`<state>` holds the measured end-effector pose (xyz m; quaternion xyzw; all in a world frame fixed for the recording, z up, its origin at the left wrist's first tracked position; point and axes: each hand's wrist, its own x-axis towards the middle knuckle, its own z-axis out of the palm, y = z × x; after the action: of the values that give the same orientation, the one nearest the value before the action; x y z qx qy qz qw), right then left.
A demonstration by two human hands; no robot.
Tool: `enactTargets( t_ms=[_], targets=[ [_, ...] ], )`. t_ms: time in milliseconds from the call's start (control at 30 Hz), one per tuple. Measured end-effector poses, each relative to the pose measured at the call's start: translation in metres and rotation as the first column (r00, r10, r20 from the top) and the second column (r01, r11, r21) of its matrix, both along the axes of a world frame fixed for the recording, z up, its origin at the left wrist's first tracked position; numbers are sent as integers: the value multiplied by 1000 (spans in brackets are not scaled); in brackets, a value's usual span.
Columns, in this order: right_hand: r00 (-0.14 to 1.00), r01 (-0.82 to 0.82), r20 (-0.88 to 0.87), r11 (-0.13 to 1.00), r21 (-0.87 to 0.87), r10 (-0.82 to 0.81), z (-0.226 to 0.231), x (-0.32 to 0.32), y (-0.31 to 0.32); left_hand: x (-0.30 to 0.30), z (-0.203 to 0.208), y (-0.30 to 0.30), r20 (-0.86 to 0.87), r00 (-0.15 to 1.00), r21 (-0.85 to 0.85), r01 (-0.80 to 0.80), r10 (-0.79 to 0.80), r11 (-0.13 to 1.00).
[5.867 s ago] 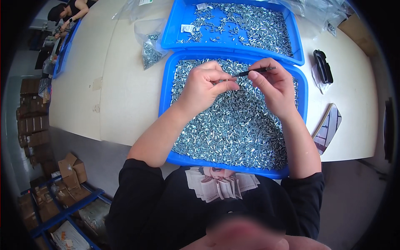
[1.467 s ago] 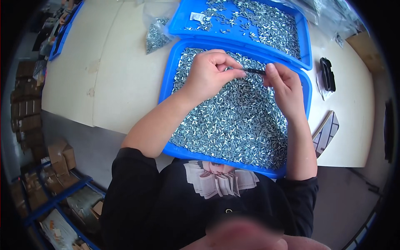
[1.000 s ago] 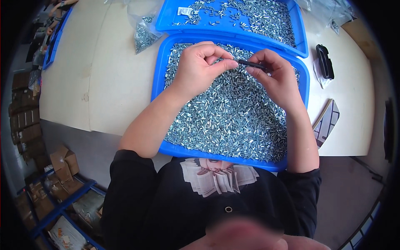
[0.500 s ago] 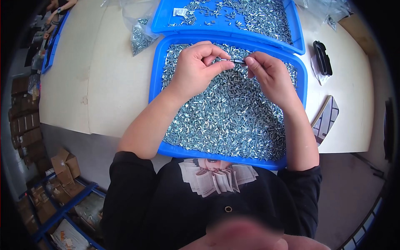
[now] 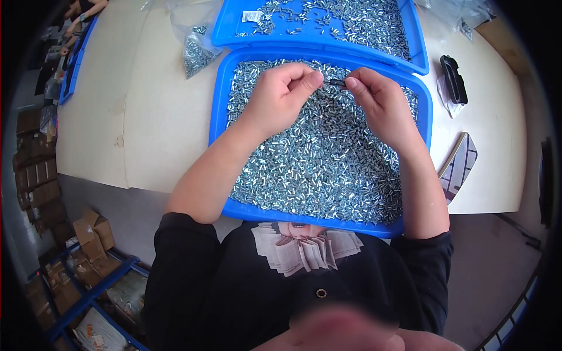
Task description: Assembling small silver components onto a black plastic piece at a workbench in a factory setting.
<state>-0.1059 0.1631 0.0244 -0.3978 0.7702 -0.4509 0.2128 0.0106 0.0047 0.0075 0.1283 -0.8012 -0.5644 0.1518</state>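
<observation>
Above the far half of a blue bin (image 5: 216,111), both my hands are raised close together. A short, thin dark rod (image 5: 335,82) is pinched between thumb and fingers of my right hand (image 5: 380,102). My left hand (image 5: 280,96) is closed in a pinch at the rod's left end; its thumb and fingers hide whatever lies between them. Beneath them the bin is filled with small, shiny silvery metal cylinders (image 5: 310,164).
Behind stands a second blue bin (image 5: 219,26) with more metal pieces. A clear bag (image 5: 199,55) of pieces lies left of it. On the table's right are a black case (image 5: 452,82) and a patterned flat object (image 5: 459,167). Another person's arm (image 5: 88,11) shows at far left.
My left thumb has shifted up and over, covering the small metallic end that showed at the rod's left. My right hand keeps its pinch, raised very slightly.
</observation>
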Motion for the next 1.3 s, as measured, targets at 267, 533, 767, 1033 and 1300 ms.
enactTargets(
  t_ms=[267, 533, 767, 1033, 1300],
  targets=[
    [992, 39, 122, 999, 7, -39, -1, 6, -2, -1, 3, 0, -99, 995, -140, 4, -18, 990],
    [1000, -12, -2, 979, 202, 13, 1, 1, -1, 1, 9, 2, -87, 995, -227, 31, -52, 973],
    [970, -117, -222, 992, -49, 104, 2, 4, 1, 0, 5, 5, -25, 999, -243, 27, -34, 970],
    [980, -29, -197, 997, -69, 15, 5, 4, 1, 3, 1, 6, 19, 998, -53, 56, -55, 997],
    [972, -45, -235, 995, -92, 23, 3, 4, 1, 2, -2, 4, 3, 999, 4, 54, -54, 999]
  ],
)
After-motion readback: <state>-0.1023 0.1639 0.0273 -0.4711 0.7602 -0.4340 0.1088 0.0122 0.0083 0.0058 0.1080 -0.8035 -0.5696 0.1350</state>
